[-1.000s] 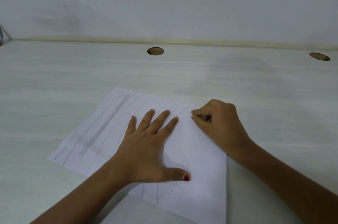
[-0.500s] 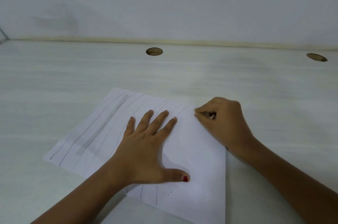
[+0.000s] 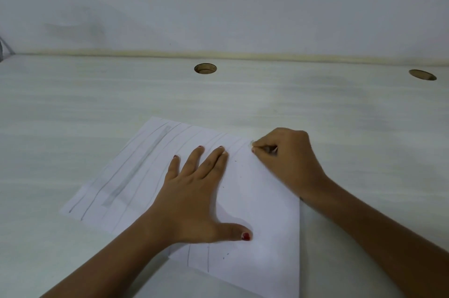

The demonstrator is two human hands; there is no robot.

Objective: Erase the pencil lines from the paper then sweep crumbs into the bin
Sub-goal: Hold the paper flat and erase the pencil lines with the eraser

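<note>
The paper (image 3: 264, 220) lies on the desk (image 3: 97, 108); on its middle the left hand (image 3: 194, 200) presses flat, fingers straight and spread, and should bear down firmly so the sheet cannot buckle; at the paper's far right edge the right hand (image 3: 286, 161) pinches something small, likely an eraser (image 3: 251, 144); short strokes away from the pinning hand seem safest; pencil lines (image 3: 136, 176) cross the paper's left half.

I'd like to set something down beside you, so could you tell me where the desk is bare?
Bare: the pale wood-grain desk between the white pencil-lined paper sheet and the two round cable holes, and left of the sheet. Crowded: the sheet, where the left hand presses flat and the right hand grips a small eraser.
</note>
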